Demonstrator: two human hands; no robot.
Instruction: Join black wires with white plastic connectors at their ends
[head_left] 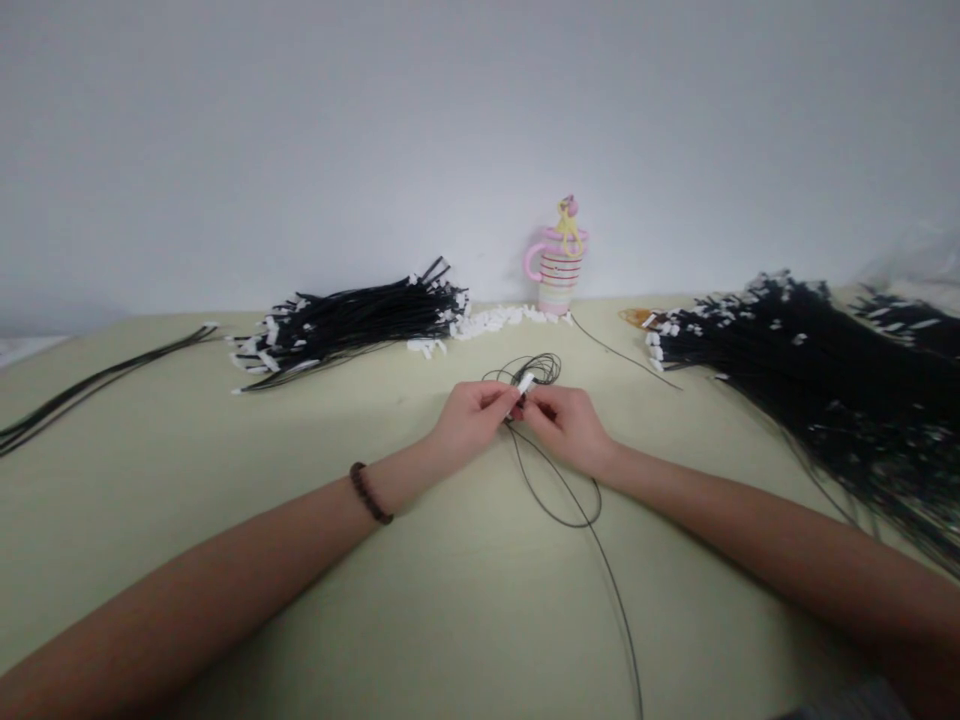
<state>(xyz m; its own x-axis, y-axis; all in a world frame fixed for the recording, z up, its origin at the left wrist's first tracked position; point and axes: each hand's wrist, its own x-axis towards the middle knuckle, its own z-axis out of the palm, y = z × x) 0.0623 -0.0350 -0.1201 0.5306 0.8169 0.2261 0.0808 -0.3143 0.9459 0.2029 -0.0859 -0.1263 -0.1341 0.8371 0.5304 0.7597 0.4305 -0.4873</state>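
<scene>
In the middle of the table my left hand point(478, 420) pinches a small white connector point(526, 384) between thumb and fingers. Close against it, my right hand point(566, 425) is closed with its fingertips at the connector's lower end, on a thin black wire point(581, 505). The wire lies in loose coils just beyond the hands. From below them it makes one wide loop and trails toward the table's near edge. Where exactly the wire meets the connector is hidden by the fingertips.
A bundle of black cables point(360, 320) with white ends lies back left, beside scattered white connectors point(495, 320). A striped mug point(559, 275) stands by the wall. A large cable pile point(810, 370) spreads at right. Several loose cables point(97, 380) lie far left.
</scene>
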